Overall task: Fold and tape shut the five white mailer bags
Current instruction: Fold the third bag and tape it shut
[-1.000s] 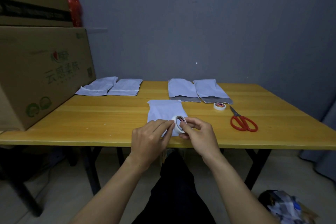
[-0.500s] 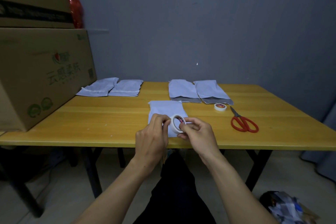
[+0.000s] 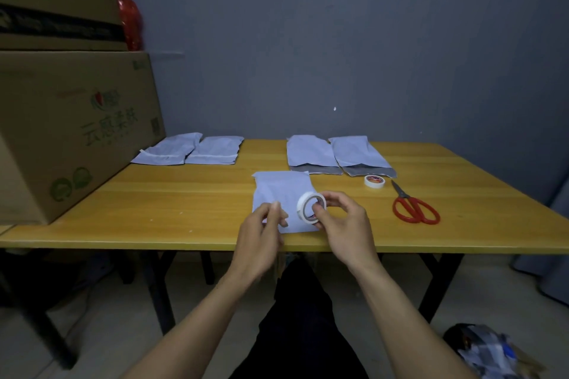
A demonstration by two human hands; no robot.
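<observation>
A white mailer bag (image 3: pixel 278 191) lies folded near the table's front edge, right in front of me. My right hand (image 3: pixel 341 220) grips a white roll of tape (image 3: pixel 309 205) upright just above that bag. My left hand (image 3: pixel 261 231) is a short way left of the roll, fingertips pinched together as if on the tape's loose end, though no strip is clear. Two folded bags (image 3: pixel 167 149) (image 3: pixel 217 149) lie at the back left. Two more bags (image 3: pixel 309 152) (image 3: pixel 358 154) with grey open ends lie at the back middle.
A second tape roll (image 3: pixel 374 180) and red-handled scissors (image 3: pixel 414 208) lie on the yellow wooden table (image 3: pixel 154 203) to the right. Stacked cardboard boxes (image 3: pixel 67 129) stand on the left end. A grey wall is behind. A patterned bundle (image 3: pixel 489 351) lies on the floor.
My left hand has drawn away leftward from the tape roll, opening a gap between the hands. The right hand has lifted and tilted the roll slightly. The bags have not moved.
</observation>
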